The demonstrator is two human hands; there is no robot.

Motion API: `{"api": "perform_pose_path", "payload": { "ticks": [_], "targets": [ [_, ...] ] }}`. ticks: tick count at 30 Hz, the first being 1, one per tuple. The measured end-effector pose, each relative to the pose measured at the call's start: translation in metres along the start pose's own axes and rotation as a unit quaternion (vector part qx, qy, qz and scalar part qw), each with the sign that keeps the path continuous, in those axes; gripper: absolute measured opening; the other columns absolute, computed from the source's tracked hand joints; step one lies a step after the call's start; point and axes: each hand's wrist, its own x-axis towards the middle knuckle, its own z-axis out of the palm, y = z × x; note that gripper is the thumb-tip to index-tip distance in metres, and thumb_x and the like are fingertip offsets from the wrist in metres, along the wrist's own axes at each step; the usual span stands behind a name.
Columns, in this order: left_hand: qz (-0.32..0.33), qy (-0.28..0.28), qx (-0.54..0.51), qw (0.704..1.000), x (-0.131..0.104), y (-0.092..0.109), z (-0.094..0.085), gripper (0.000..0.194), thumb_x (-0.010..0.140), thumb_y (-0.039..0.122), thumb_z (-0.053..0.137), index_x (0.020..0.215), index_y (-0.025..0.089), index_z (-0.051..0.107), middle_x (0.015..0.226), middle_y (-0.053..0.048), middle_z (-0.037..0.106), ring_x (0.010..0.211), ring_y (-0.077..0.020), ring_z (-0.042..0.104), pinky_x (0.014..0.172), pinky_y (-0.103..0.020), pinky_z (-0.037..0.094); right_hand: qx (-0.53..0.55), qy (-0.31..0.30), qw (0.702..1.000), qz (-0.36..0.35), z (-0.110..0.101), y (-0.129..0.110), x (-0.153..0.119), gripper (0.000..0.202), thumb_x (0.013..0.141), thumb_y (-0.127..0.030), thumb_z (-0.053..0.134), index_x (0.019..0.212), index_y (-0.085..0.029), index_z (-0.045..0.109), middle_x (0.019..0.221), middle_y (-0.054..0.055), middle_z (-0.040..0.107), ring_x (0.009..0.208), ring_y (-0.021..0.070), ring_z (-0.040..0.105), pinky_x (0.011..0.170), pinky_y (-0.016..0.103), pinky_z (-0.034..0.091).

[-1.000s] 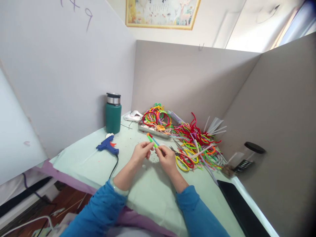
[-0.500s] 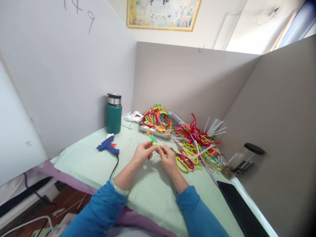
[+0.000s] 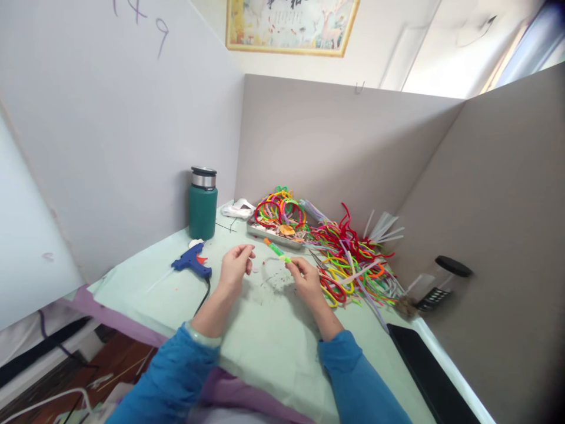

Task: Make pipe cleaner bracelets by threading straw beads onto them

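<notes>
The right hand (image 3: 306, 281) pinched one slim, straight green-and-orange stick (image 3: 276, 249); the left hand (image 3: 233, 268) hung curled, its grip impossible to tell!

The right hand (image 3: 308, 281) covers one end of a slender, bright green-and-orange piece (image 3: 274, 248), too small to make out in detail. Red-handled metal scissors (image 3: 339, 292) are partly hidden behind that hand. The top edge cuts off a gold-framed illustrated poster (image 3: 291, 26); a clear, black-lidded cylindrical jar (image 3: 436, 290) is blurred.
</notes>
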Motion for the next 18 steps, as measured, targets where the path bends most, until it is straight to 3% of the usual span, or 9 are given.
{"api": "perform_pose_path", "payload": {
  "ticks": [2,5,8,10,14,18],
  "targets": [
    [0.021,0.008,0.047,0.999,0.006,0.009,-0.012,0.030,0.066,0.042,0.066,0.078,0.015,0.060,0.065,0.003,0.058,0.038,-0.0040,0.040,0.039,-0.020,0.029,-0.024,-0.028,0.999,-0.018,-0.001,0.004,0.000,0.018,0.089,-0.030,0.053,0.081,-0.020,0.064,0.083,0.005,0.065,0.079,0.0191,0.059,0.069,0.029,0.044],
    [0.012,-0.043,0.209,0.977,0.014,0.019,-0.024,0.021,0.070,0.037,0.063,0.075,0.017,0.062,0.067,0.000,0.063,0.040,-0.0073,0.045,0.041,-0.022,0.033,-0.077,-0.068,0.993,-0.052,-0.001,0.010,-0.001,0.016,0.089,-0.027,0.054,0.080,-0.020,0.065,0.084,0.006,0.065,0.085,0.0205,0.058,0.077,0.032,0.044],
    [0.025,-0.105,0.414,0.904,0.018,0.022,-0.027,0.013,0.074,0.030,0.059,0.073,0.019,0.066,0.067,-0.003,0.067,0.051,-0.0127,0.056,0.051,-0.024,0.040,-0.135,-0.111,0.983,-0.064,-0.002,0.015,-0.002,0.015,0.088,-0.023,0.055,0.079,-0.020,0.066,0.087,0.006,0.065,0.088,0.0211,0.056,0.082,0.034,0.042],
    [0.060,-0.117,0.510,0.850,0.019,0.023,-0.025,0.014,0.076,0.028,0.057,0.074,0.021,0.070,0.073,-0.005,0.070,0.067,-0.0174,0.063,0.061,-0.025,0.043,-0.169,-0.141,0.973,-0.064,-0.003,0.018,-0.003,0.014,0.087,-0.020,0.056,0.078,-0.019,0.067,0.089,0.007,0.066,0.089,0.0212,0.055,0.083,0.035,0.042],
    [0.083,-0.056,0.637,0.765,0.016,0.033,-0.033,0.023,0.083,0.030,0.052,0.087,0.023,0.073,0.093,-0.009,0.073,0.093,-0.0259,0.065,0.074,-0.031,0.045,-0.225,-0.171,0.958,-0.045,-0.007,0.019,-0.006,0.023,0.079,-0.007,0.054,0.086,-0.020,0.071,0.095,0.007,0.067,0.094,0.0217,0.055,0.086,0.035,0.041],
    [0.071,0.055,0.704,0.705,0.015,0.051,-0.070,0.032,0.088,0.033,0.044,0.104,0.021,0.069,0.111,-0.014,0.068,0.107,-0.0306,0.059,0.082,-0.036,0.046,-0.267,-0.128,0.954,-0.032,-0.009,0.012,-0.006,0.040,0.071,-0.001,0.049,0.098,-0.021,0.071,0.104,0.008,0.067,0.102,0.0241,0.053,0.089,0.037,0.039]
  ]
}}
